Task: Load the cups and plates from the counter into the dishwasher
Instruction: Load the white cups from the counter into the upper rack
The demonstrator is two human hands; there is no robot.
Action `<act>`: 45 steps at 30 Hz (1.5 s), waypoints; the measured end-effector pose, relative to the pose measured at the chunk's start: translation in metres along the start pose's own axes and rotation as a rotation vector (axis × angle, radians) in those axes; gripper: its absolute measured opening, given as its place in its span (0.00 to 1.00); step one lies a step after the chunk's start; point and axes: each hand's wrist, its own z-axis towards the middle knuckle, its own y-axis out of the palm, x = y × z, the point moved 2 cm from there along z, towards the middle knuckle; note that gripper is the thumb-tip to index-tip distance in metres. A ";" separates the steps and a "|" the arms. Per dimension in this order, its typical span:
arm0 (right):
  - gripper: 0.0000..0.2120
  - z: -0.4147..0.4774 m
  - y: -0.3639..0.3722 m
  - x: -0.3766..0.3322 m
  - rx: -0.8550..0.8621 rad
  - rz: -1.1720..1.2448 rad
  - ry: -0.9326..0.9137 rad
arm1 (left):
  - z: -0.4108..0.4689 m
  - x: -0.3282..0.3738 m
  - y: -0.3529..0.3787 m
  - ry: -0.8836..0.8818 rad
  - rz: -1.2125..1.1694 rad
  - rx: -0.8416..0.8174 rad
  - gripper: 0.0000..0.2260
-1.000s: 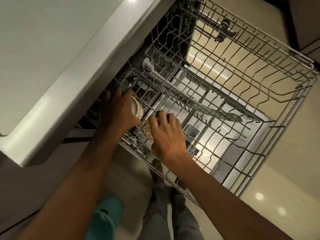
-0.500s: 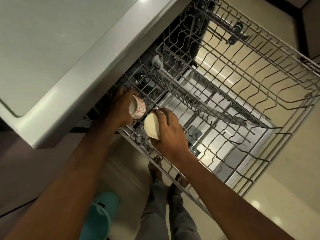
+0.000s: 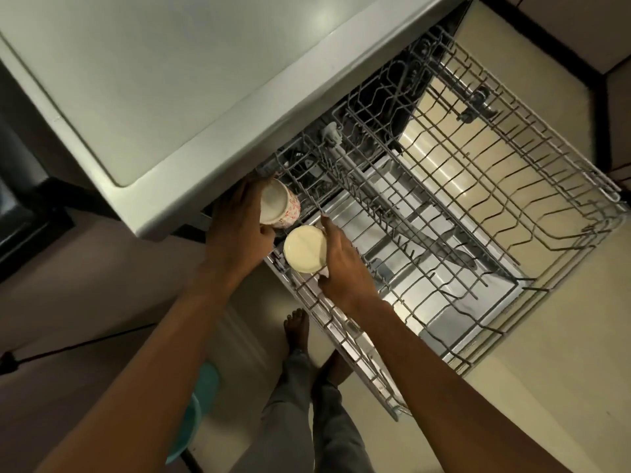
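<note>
Two white cups with a red pattern sit at the near left corner of the pulled-out upper dishwasher rack [image 3: 512, 186]. My left hand [image 3: 239, 230] is wrapped around the first cup [image 3: 278, 206], which lies tilted on its side under the counter's edge. My right hand [image 3: 341, 264] grips the second cup [image 3: 305, 249], which stands bottom up in the rack just below the first. The two cups are close together; I cannot tell whether they touch.
The grey counter [image 3: 153, 80] overhangs the rack's left end. Below the rack the open dishwasher door [image 3: 461, 295] shines. My bare feet [image 3: 297, 326] stand on the cream floor beside the rack. A teal bowl [image 3: 191, 414] lies low on the left.
My right hand has turned its cup over so the pale bottom faces up. The left hand has tipped its cup, showing the inside. The view has shifted back and to the right.
</note>
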 end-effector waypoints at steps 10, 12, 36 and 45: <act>0.28 -0.042 -0.071 -0.018 0.223 0.041 0.055 | -0.076 0.044 -0.031 0.000 -0.089 0.063 0.24; 0.23 -0.050 -0.088 -0.030 0.275 0.084 0.016 | -0.088 0.055 -0.047 0.017 -0.086 0.075 0.24; 0.14 -0.040 -0.168 -0.269 0.402 0.127 -0.637 | -0.154 0.016 -0.271 -0.156 -0.242 0.755 0.19; 0.16 0.025 -0.125 -0.371 0.311 0.100 -0.748 | -0.129 -0.087 -0.329 -0.219 -0.226 0.895 0.18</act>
